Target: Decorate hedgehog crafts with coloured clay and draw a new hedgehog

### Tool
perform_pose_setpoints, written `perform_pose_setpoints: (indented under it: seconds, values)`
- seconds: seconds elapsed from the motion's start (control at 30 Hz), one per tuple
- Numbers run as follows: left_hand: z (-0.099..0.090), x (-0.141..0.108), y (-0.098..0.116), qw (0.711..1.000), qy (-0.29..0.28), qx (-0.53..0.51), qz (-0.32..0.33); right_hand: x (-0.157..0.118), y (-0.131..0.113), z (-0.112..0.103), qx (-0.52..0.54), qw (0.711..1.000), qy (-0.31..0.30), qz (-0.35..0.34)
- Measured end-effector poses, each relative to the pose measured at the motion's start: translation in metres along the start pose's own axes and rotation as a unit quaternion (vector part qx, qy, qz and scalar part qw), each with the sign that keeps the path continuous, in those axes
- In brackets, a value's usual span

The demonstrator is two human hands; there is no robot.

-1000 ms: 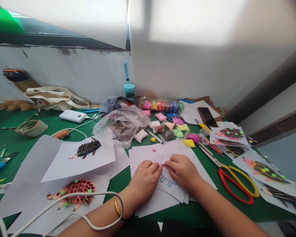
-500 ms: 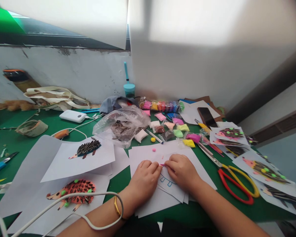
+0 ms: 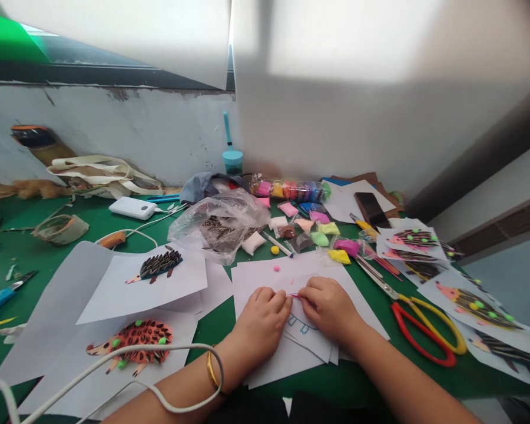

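Observation:
My left hand (image 3: 262,321) and my right hand (image 3: 329,309) rest on white paper (image 3: 256,277), fingertips almost meeting. Between them shows a thin strip of pink modelling clay (image 3: 294,295), pinched at its ends by the fingers of both hands. Underneath is a drawing in blue line (image 3: 302,324), with small feet visible and the rest covered by my hands. Just beyond my fingers lie a pink clay ball (image 3: 276,268) and a tiny pink sliver (image 3: 292,281). A yellow clay ball (image 3: 274,250) sits past the paper's far edge.
Red-and-yellow scissors (image 3: 424,327) lie right of the paper. Clay packets (image 3: 320,238) and a plastic bag of seeds (image 3: 221,227) are behind. Hedgehog pictures lie left (image 3: 136,347) and right (image 3: 477,300). A white cable (image 3: 159,347) loops over my left forearm.
Both hands stay in nearly the same place, working the pink clay strip with small finger movements. The whole view has shifted very slightly.

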State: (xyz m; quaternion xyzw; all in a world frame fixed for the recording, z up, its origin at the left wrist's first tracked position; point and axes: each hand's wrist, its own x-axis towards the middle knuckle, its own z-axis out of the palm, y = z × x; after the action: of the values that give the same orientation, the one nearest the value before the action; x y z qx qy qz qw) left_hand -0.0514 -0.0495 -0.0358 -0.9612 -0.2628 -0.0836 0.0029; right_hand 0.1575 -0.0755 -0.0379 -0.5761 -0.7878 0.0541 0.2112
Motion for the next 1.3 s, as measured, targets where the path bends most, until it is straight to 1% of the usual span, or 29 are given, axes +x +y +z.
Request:
perform_pose_setpoints:
  seconds: [0.13,0.27,0.47,0.57,0.7,0.8,0.93,1.07,1.2,1.3]
  values:
    - [0.0001,0.0,-0.0001,1.0,0.003,0.002,-0.003,-0.0014,0.0018,-0.0022,0.008,1.0,0.012,0.005]
    - [-0.0005,-0.0001,0.0002,1.0,0.004,0.001,-0.002,-0.002,0.0011,-0.0026,0.013,1.0,0.011,0.004]
    - [-0.0019,0.0013,0.001,1.0,-0.009,0.009,-0.006,-0.0022,0.0017,-0.0005,0.013,1.0,0.01,0.004]
    - [0.0004,0.0009,-0.0005,1.0,0.007,-0.003,-0.011,-0.0023,0.0025,-0.0006,0.016,1.0,0.012,0.009]
    - [0.0033,-0.0009,-0.0043,0.998,0.041,-0.051,-0.021,-0.0012,0.0019,-0.0014,0.019,1.0,0.014,0.014]
    - [0.002,-0.0012,-0.0056,0.996,0.05,-0.071,-0.029,0.0005,0.0004,-0.0011,0.011,1.0,0.011,0.008]
    - [-0.0006,0.0004,-0.0044,0.998,0.035,-0.053,-0.02,0.0029,-0.0024,-0.0005,-0.002,1.0,-0.001,0.0]
    - [0.0021,0.0021,-0.0023,0.999,0.032,-0.03,-0.013,0.0055,-0.0055,-0.0015,-0.017,1.0,-0.015,-0.016]
    - [0.0042,0.0019,-0.0014,0.998,0.037,-0.036,-0.029,0.0058,-0.0055,-0.0013,-0.018,0.999,-0.014,-0.026]
    - [0.0026,0.0011,-0.0019,0.997,0.031,-0.055,-0.041,0.004,-0.0031,-0.0003,-0.003,1.0,-0.005,-0.011]
